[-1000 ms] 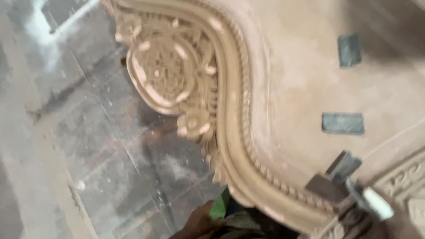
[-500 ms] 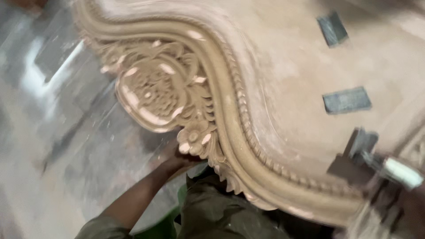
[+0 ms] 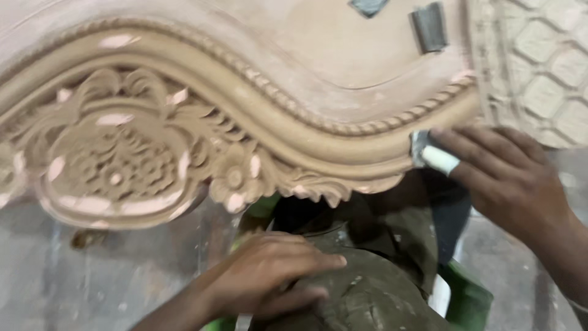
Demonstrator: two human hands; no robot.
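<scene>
Head view shows the right hand with fingers curled around a small folded piece of grey sandpaper, pressing it against the smooth curved moulding of a large carved wooden panel. Left hand lies flat, fingers spread and holding nothing, on the dusty olive trouser leg below the panel's lower edge. A carved floral medallion fills the panel's left part, a rope-like beaded border runs above the moulding, and a lattice-patterned section sits at the right. Grey floor lies beneath.
</scene>
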